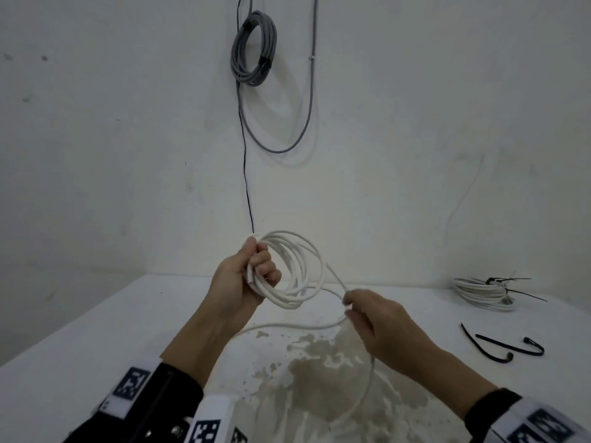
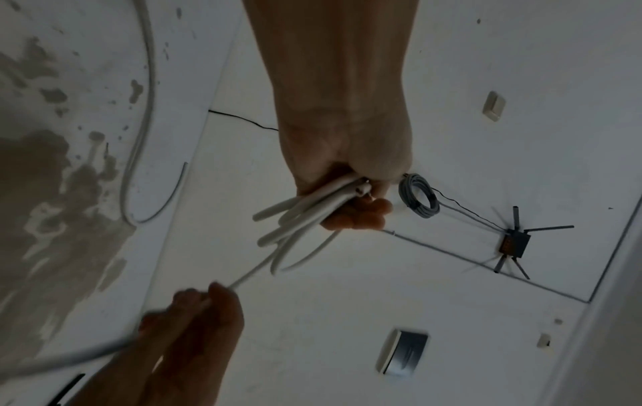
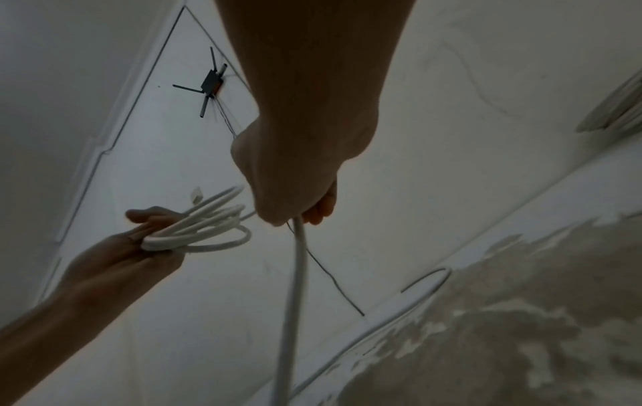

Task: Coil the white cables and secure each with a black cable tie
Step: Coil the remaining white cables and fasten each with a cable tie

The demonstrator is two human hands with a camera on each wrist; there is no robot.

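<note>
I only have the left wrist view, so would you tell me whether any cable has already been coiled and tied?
Observer: Yes. The head view shows one tied coil lying at the far right of the table, with black tie tails sticking out of it.
Operator: Thank you. How many spare ties are there?
Observer: Two ties lie loose on the table, nearer than that coil and to the right of the right hand, which holds the cable.
</note>
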